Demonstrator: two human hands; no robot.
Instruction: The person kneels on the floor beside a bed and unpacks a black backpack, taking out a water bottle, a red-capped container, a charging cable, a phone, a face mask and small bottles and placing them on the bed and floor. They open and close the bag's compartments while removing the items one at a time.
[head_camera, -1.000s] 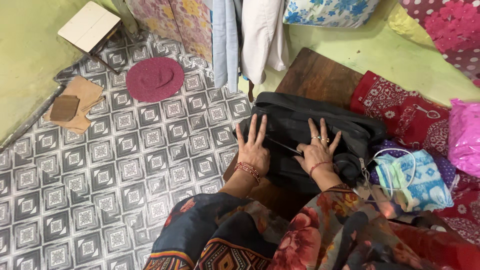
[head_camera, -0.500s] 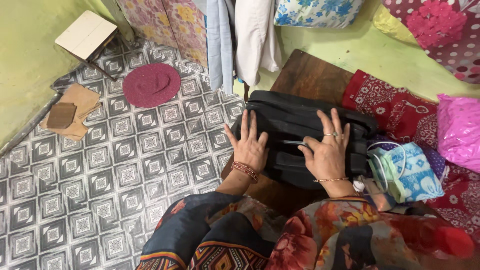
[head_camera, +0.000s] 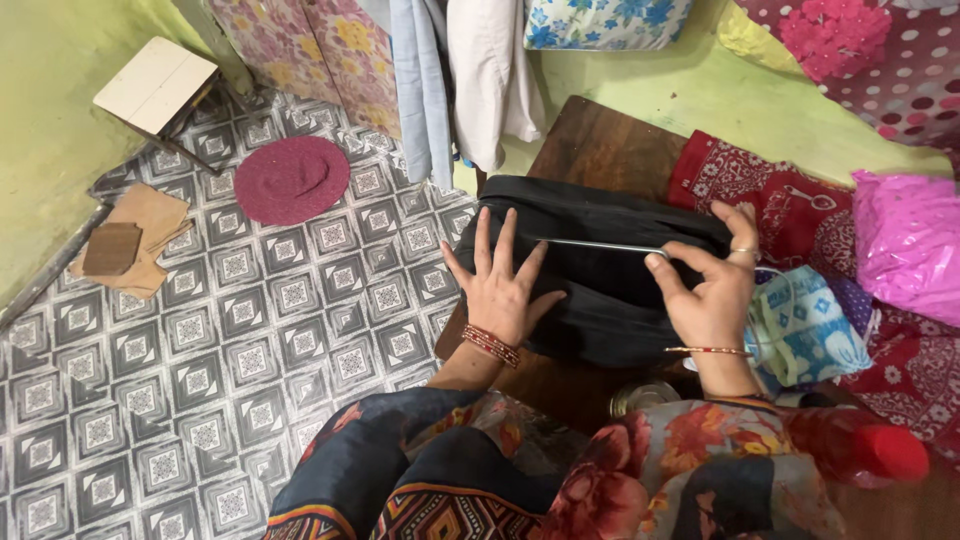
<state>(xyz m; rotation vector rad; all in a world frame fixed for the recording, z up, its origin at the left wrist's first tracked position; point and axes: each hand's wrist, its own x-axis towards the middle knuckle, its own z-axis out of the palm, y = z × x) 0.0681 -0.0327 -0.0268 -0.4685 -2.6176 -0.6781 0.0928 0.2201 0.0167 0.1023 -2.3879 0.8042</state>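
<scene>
A folded black cloth (head_camera: 600, 310) lies on a dark wooden table (head_camera: 600, 145). My left hand (head_camera: 503, 285) presses flat on the cloth's left part with its fingers spread. A thin metal ruler (head_camera: 600, 245) runs across the top of the cloth. My right hand (head_camera: 712, 290) pinches the ruler's right end between thumb and fingers, at the cloth's right edge. Bangles are on both wrists.
Right of the cloth lie a red patterned fabric (head_camera: 780, 200), a blue patterned cloth (head_camera: 800, 325) and a pink plastic bag (head_camera: 905, 240). A small metal tin (head_camera: 640, 398) and a red-capped bottle (head_camera: 880, 450) sit near me. On the tiled floor are a maroon round mat (head_camera: 291, 180) and a stool (head_camera: 155, 85).
My right hand has shifted right along the cloth and taken hold of the ruler's end. My left hand stays flat on the cloth.
</scene>
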